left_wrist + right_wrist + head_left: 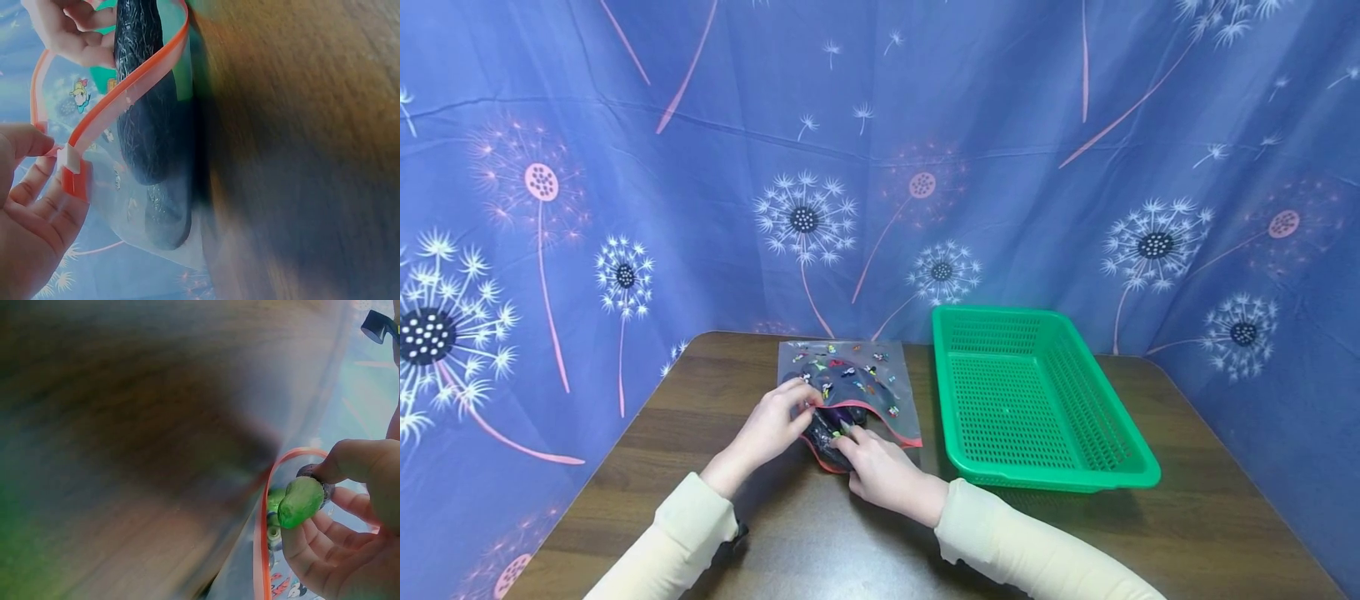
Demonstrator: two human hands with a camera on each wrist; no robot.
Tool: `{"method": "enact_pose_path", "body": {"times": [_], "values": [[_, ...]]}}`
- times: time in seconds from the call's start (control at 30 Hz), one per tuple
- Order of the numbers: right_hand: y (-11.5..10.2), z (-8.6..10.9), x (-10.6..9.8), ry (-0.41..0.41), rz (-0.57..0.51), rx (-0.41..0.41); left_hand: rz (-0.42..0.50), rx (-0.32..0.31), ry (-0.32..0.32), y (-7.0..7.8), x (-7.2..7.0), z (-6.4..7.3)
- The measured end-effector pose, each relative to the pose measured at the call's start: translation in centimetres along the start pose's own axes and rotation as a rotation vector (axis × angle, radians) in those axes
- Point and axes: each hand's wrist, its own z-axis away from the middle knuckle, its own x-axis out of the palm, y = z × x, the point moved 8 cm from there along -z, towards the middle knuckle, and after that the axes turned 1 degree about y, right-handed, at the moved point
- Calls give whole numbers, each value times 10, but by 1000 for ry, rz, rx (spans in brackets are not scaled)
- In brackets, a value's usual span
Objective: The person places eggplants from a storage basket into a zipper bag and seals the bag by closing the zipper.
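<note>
A clear zip bag point(907, 387) with small cartoon prints and a red-orange zip edge lies on the table, its mouth gaping toward me. My left hand point(775, 423) pinches the zip edge at its left end, beside the white slider point(70, 159). Through the mouth reaches my right hand point(883, 475), gripping a dark, wrinkled eggplant point(139, 31) near its green end point(301, 501). Most of that eggplant is inside the bag. Other dark shapes and a second green end show within, partly hidden by the film and the hands.
A green perforated plastic basket point(945, 400) stands on the brown wooden table point(692, 392), right of the bag. Behind the table hangs a blue curtain point(865, 108) with dandelion prints.
</note>
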Motion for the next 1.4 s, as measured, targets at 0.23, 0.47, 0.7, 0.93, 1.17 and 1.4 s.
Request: {"method": "enact_pose_path", "body": {"times": [0.23,0.47,0.7,0.93,1.17,1.4], "values": [[-5,-6,0,34,12,-8,-2,-16,-9,-3,0,2],[-8,-17,-1,93,53,-22,4,-26,-16,-2,0,0],[-6,-26,2,88,76,-8,3,-33,-14,-3,2,-2],[-2,-28,8,76,67,4,5,-42,-21,-4,4,-2],[2,-23,9,71,15,10,16,-47,-18,-3,2,-2],[6,-12,5,40,12,24,1,-21,-5,0,0,-4]]}}
